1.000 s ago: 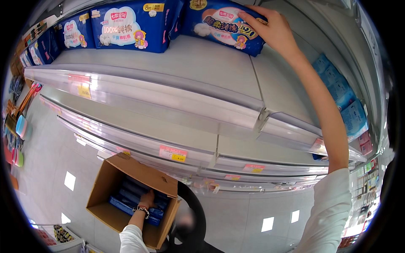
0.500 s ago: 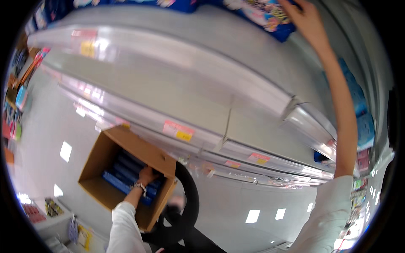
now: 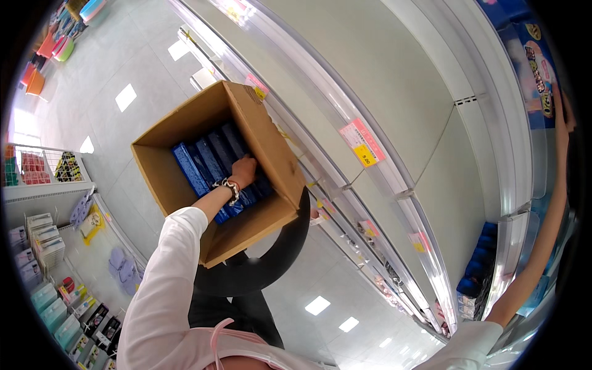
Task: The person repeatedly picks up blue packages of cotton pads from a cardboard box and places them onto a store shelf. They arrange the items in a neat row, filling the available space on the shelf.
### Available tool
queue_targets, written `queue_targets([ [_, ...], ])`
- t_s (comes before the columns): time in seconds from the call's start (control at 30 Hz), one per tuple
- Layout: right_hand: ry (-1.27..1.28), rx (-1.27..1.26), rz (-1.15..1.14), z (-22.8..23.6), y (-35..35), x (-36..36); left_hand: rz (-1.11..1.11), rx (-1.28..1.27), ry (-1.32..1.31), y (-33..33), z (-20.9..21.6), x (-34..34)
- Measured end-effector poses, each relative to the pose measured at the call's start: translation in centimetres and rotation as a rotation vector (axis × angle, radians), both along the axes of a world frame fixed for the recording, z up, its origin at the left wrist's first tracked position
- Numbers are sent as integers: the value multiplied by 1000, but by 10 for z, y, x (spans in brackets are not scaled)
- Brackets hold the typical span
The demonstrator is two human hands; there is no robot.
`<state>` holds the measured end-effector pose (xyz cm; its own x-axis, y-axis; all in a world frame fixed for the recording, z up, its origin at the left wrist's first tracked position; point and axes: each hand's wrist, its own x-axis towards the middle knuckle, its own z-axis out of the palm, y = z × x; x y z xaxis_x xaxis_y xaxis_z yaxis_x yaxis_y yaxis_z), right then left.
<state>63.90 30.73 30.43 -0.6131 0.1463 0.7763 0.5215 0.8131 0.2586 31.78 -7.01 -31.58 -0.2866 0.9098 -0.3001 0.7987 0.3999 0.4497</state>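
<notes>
My left hand (image 3: 245, 171) is down inside an open cardboard box (image 3: 180, 117), its fingers curled onto one of the dark blue packs (image 3: 192, 168) standing there in a row. The fingertips are hidden between the packs. A beaded bracelet circles that wrist. Far up at the right rim, my right hand (image 3: 563, 111) is against the end of a blue printed soft package (image 3: 538, 77) on a shelf. The fingers look closed on its edge, though the picture's rim darkens them.
Beneath the box is a black ring-shaped thing (image 3: 271, 271). White shelving (image 3: 394, 80) with price tags runs along the right. Dark blue packs (image 3: 478, 265) stand on a lower shelf. Hanging goods and boxes (image 3: 49, 246) fill a left display. Coloured basins (image 3: 61, 48) are on the far floor.
The view has turned toward the right, so the shelves now slant steeply and the right hand sits at the right rim. The left hand stays in the box among the packs.
</notes>
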Motion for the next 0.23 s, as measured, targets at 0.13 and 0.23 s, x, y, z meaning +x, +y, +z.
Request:
queue_targets([
  [0.13,-172,-54,-87,15,5,21,-131,-280,-53,22,30,-23],
  [0.23,-333,-70,-223,38,37,63,-498,-505,-72,42,96,-31],
])
